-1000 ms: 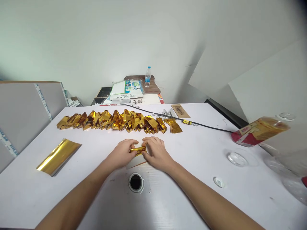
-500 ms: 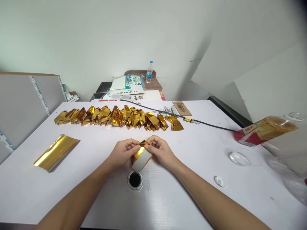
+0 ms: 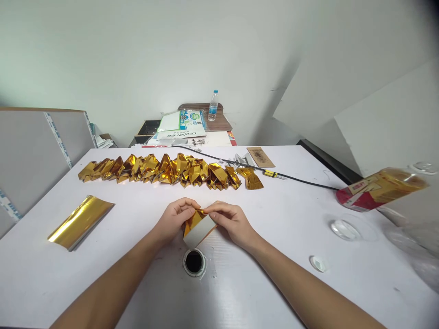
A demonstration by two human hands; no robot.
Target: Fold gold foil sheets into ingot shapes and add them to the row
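Between my two hands is a partly folded sheet of gold foil paper (image 3: 200, 232), with its pale back facing up along the near part. My left hand (image 3: 177, 216) pinches its left upper edge between thumb and fingers. On the other side, my right hand (image 3: 231, 220) grips the upper right edge, thumb on top. Fingertips of both hands nearly meet at the folded top. Just below the paper, a round black-centred hole with a white rim (image 3: 194, 262) is set in the table. Beyond my hands stretches a long row of folded gold paper pieces (image 3: 151, 169).
A stack of gold foil sheets (image 3: 81, 222) lies at the left. Along the back run a black cable (image 3: 298, 179), a yellow-handled tool (image 3: 270, 173) and a brown card (image 3: 261, 157). At right are a tipped plastic bottle (image 3: 380, 188), a clear lid (image 3: 345, 229) and a small white disc (image 3: 318, 263).
The paper's folded top has been pressed lower, and more of its pale back shows. My right fingers have stretched leftward across the fold. The view has shifted slightly.
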